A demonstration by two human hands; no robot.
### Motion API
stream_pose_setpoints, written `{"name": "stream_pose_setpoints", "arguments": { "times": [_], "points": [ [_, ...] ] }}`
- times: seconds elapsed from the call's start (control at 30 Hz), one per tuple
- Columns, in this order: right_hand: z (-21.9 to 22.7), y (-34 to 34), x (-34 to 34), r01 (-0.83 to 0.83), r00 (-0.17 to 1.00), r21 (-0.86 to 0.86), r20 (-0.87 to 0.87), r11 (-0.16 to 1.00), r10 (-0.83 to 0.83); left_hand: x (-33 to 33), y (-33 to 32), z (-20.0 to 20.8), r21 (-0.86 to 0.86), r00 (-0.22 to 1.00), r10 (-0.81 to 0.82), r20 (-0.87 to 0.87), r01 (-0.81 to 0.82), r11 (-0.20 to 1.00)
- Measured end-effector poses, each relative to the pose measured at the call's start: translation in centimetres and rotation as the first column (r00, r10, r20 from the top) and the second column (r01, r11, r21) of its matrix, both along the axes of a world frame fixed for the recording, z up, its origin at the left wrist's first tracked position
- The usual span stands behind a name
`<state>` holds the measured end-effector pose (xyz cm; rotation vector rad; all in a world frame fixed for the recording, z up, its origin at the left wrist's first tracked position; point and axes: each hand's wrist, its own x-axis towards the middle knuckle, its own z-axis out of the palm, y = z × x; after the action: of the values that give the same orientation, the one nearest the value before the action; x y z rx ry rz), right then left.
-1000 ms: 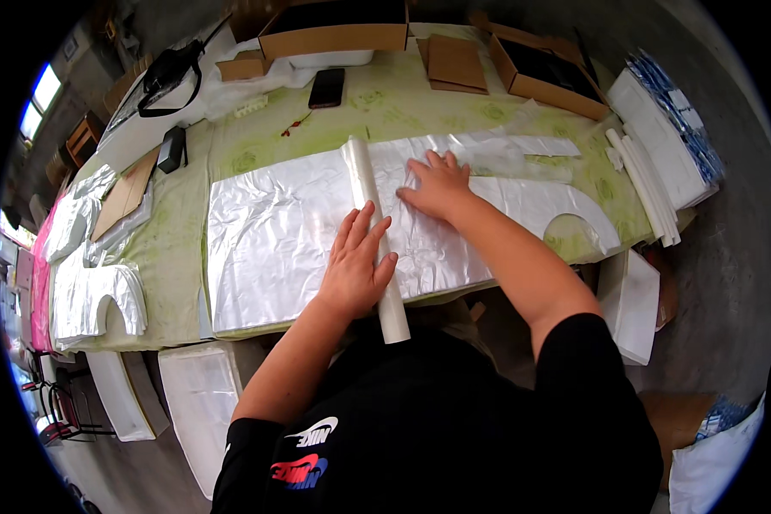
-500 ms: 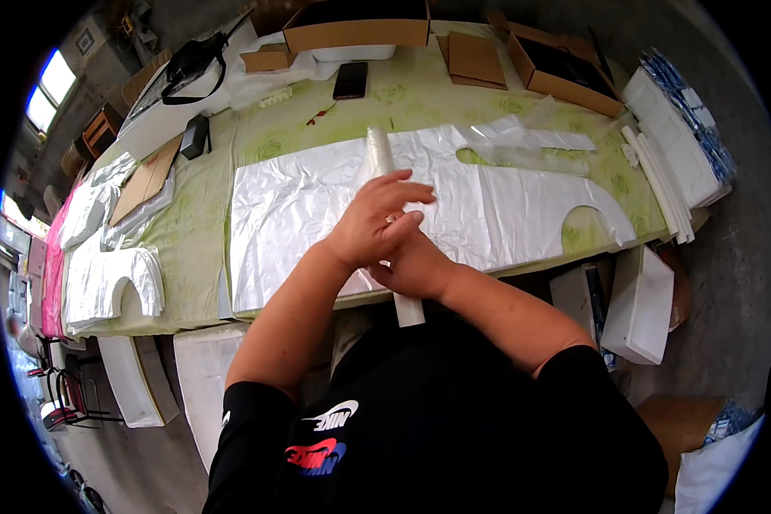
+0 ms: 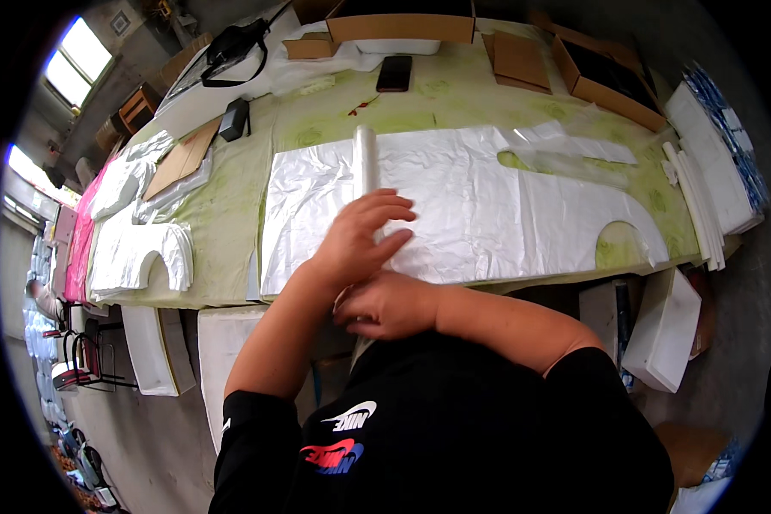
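Note:
A thin white plastic apron [image 3: 454, 214] with curved cut-outs is spread flat across the table. A white tube [image 3: 365, 158], seemingly wrapped in glossy film, lies crosswise on its left part, its lower end hidden by my hands. My left hand [image 3: 361, 236] is held over the apron at the tube's lower part, fingers spread and thumb apart. Just below it, at the table's front edge, my right hand [image 3: 390, 306] has its fingers curled closed, partly behind my left wrist. What lies inside those fingers, perhaps the tube's end, is hidden.
A green patterned cloth [image 3: 231, 197] covers the table. Folded white aprons [image 3: 141, 261] and a cardboard sheet [image 3: 180, 160] lie left. A phone [image 3: 394, 74] and an open cardboard box [image 3: 403, 27] are at the back. White tubes [image 3: 698, 210] lie at the right edge, beside stacked packs [image 3: 715, 146].
The tube has swung from slanting to nearly straight away from me, and its lower end is now out of sight. My right hand has shifted toward me and left. The whole view has turned slightly.

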<state>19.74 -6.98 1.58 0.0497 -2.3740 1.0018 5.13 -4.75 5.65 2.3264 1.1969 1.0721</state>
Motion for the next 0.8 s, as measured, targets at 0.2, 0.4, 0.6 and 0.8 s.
{"name": "stream_pose_setpoints", "arguments": {
  "times": [0.2, 0.4, 0.6, 0.8],
  "points": [
    [0.3, -1.3, 1.6, -0.069, 0.983, 0.058, -0.167, 0.996, 0.078, -2.7, -1.4, -2.3, -0.12, 0.782, 0.234, -0.577, -0.365, 0.923],
    [-0.5, -1.4, 5.2, 0.119, 0.979, -0.125, -0.153, 0.985, -0.138, -11.0, -3.6, -0.6, 0.066, 0.465, 0.61, -0.642, -0.759, 0.648],
    [-0.6, -1.4, 5.2, 0.105, 0.987, -0.118, -0.106, 0.987, -0.118, -10.8, -1.4, -1.8, -0.17, 0.403, 0.623, -0.67, -0.901, 0.4],
    [-0.8, -1.8, 6.2, 0.19, 0.976, -0.188, -0.068, 0.964, -0.205, -18.3, -2.1, -1.6, -0.306, 0.438, 0.669, -0.6, -0.899, 0.313]
  ]
}}
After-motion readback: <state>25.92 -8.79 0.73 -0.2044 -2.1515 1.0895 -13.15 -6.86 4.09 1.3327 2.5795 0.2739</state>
